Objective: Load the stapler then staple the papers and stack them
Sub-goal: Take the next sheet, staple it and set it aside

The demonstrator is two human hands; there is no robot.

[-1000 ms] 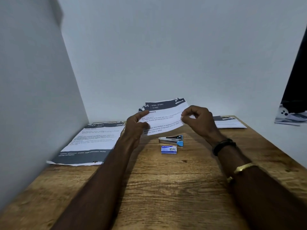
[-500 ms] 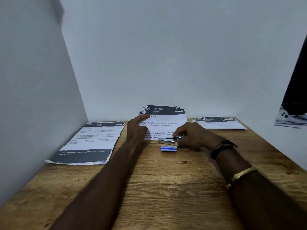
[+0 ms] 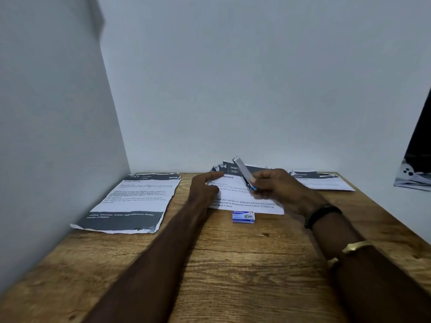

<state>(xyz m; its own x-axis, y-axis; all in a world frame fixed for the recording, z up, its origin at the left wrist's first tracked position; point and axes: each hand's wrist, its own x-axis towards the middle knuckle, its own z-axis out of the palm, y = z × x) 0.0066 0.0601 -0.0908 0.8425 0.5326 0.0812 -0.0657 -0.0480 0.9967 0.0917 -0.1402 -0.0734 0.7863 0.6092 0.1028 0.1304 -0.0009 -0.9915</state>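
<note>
- Leftmost, the left paper stack (image 3: pixel 130 201): thin printed sheets with ragged edges, lying flat on the wood-grain surface (image 3: pixel 233 264); judged light and floppy, best lifted by an edge with support under the middle
- Left hand (image 3: pixel 205 190): fingers loosely spread, holding nothing, resting on the left edge of the middle papers (image 3: pixel 245 201), apparently pinning them flat
- Staple box (image 3: pixel 243 217): small blue and white carton on the surface just in front of the middle papers; light, crushable
- Stapler (image 3: pixel 243 174): slim metal body with blue end, lifted above the middle papers, tilted up-left; rigid, smooth, likely slippery, so grip at the sides near the blue end
- Right hand (image 3: pixel 277 190): fingers closed on the stapler's lower end
- Right paper stack (image 3: pixel 324 181): flat, near the far right edge
</note>
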